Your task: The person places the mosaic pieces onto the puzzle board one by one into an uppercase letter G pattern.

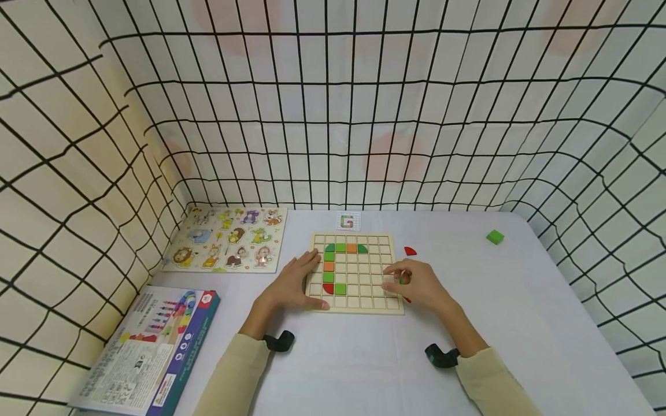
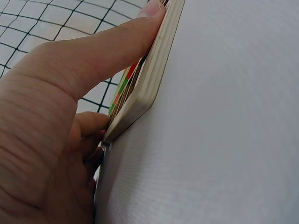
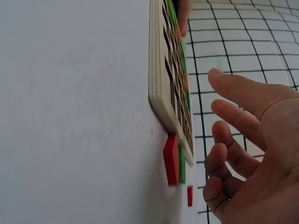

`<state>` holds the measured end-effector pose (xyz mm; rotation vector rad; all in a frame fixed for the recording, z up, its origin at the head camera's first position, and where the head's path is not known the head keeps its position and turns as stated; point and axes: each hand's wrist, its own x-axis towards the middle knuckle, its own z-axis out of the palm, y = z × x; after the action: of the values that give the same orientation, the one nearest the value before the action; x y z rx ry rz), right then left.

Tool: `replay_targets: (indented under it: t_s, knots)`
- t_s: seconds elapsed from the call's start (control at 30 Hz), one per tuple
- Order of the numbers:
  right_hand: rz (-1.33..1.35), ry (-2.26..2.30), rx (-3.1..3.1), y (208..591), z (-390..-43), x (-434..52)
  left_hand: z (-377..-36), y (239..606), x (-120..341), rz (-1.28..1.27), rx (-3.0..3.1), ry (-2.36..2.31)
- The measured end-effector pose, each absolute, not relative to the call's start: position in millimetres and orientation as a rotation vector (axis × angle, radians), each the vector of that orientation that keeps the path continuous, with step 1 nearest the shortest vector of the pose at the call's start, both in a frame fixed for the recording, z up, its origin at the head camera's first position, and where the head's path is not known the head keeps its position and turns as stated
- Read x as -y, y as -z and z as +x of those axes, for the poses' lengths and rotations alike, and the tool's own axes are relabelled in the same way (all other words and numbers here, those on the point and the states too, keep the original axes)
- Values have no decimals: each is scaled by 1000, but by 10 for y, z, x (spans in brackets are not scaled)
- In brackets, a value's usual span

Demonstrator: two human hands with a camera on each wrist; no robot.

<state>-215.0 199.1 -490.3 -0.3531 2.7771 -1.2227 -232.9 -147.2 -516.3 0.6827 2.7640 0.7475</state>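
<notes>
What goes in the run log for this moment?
left hand steadies grid board | right hand over board's right edge, green piece at fingers

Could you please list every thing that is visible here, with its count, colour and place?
grid board: 1, pale wood, middle of the table, under both hands
pieces on the board: about nine, green, orange and red, forming a curved line on its left part
pattern card: 1, white with a small picture, just behind the board
loose red piece: 1, red, on the table right of the board
green block: 1, green, far right of the table
animal puzzle: 1, many colours, back left
box: 1, colourful print, front left
table: 1, white
left hand: 1, lies flat on the board's left edge
right hand: 1, at the board's right edge, a small green piece at its fingers
</notes>
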Motion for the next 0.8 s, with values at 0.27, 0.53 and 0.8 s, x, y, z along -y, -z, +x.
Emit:
replay_targets:
  t_s: [0.27,0.53,0.8]
  knots:
    - [-240,1160,-2792,4867,-2072,-2298,-2320,5139,1473,667,-2757,-754]
    - [-262,1084,-2856,4910,-1995,-2610,-2315,5117,1467,671,-2759,-755]
    - [-254,1037,-2867,4973,-1921,-2870,-2313,5113,1462,680,-2760,-749]
